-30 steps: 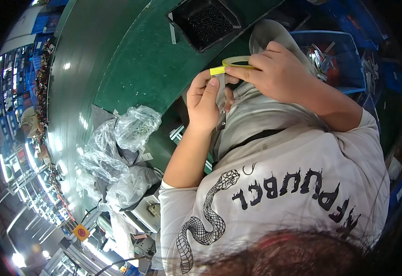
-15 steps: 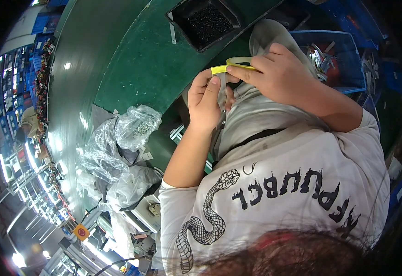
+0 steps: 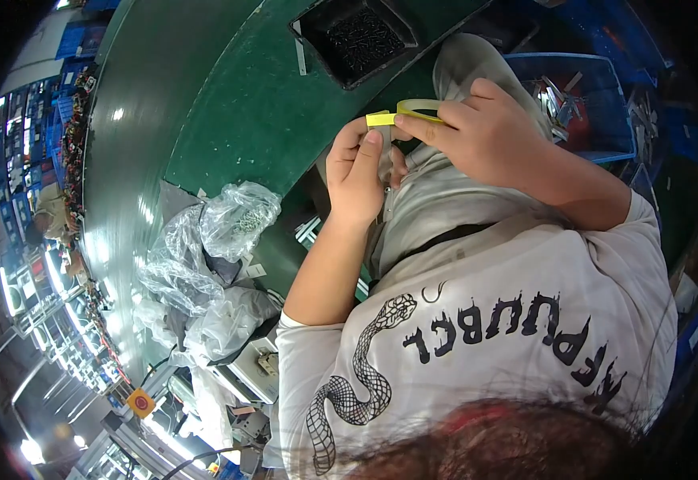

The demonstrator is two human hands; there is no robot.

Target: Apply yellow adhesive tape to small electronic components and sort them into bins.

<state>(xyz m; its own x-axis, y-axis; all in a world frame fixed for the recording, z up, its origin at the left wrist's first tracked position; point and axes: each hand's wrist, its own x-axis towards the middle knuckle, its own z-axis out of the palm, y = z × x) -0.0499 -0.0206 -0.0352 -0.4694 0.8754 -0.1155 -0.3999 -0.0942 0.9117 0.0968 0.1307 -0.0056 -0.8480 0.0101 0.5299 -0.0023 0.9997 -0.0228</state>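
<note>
My left hand (image 3: 354, 180) is closed, its thumb and fingers pinching a thin, flat grey strip (image 3: 385, 150) that stands up between them. Most of that strip hides behind the fingers, so I cannot tell its full shape. Across its upper end lies a short length of yellow tape (image 3: 379, 119). This runs on to a roll of yellow tape (image 3: 418, 106), which my right hand (image 3: 489, 132) grips from the right. The right index fingertip presses on the tape close to my left fingers. Both hands are held over my lap, just off the table's edge.
A black tray (image 3: 353, 76) of small dark parts sits on the green table (image 3: 245, 120). Clear plastic bags (image 3: 241, 220) lie at the left. A blue bin (image 3: 605, 68) with metal pieces stands right of my leg. An orange box with a red button (image 3: 141, 403) is lower left.
The tape roll has tilted slightly and shifted a little to the right with my right hand. My left hand stays nearly where it was, still pinching the strip.
</note>
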